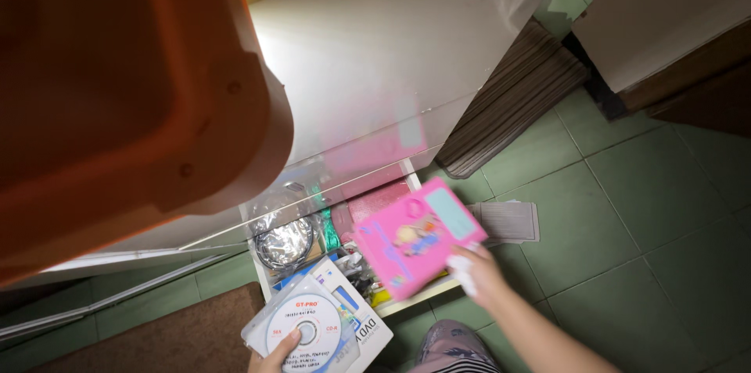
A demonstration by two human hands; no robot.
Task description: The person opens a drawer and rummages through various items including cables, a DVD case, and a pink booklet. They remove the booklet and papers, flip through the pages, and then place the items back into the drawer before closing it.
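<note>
At the far left, close to the camera and blurred, a big orange plastic tub (pixel 117 99) fills the upper corner, well above and apart from both hands.

Lower down, the left hand (pixel 275 353) sits at the bottom edge of the view. Only the thumb and part of the palm show; the thumb presses down on a clear plastic sleeve holding a white disc with an orange rim (pixel 303 327), so the hand is closed on a small stack, with a white printed disc sleeve (pixel 361 324) fanned out just beneath it. How the hidden fingers lie under the stack cannot be told.

Just beyond that hand, an open white drawer (pixel 261 267) is crowded with items: a shiny bundle in crinkled clear wrap (pixel 283 238) and some pink and green oddments behind it.

To the right, the pink rectangular case with a cartoon picture and a pale blue label (pixel 416 241) is held tilted over the drawer's right front corner. Its long axis runs from lower left to upper right, away from the person. The right hand (pixel 479 273) grips its near right corner, fingers curled around the edge, so this hand alone carries it; the left hand is near but apart.

Right of that hand, a grey ribbed flat sheet (pixel 507 221) lies on the green tiled floor (pixel 649 201).
</note>
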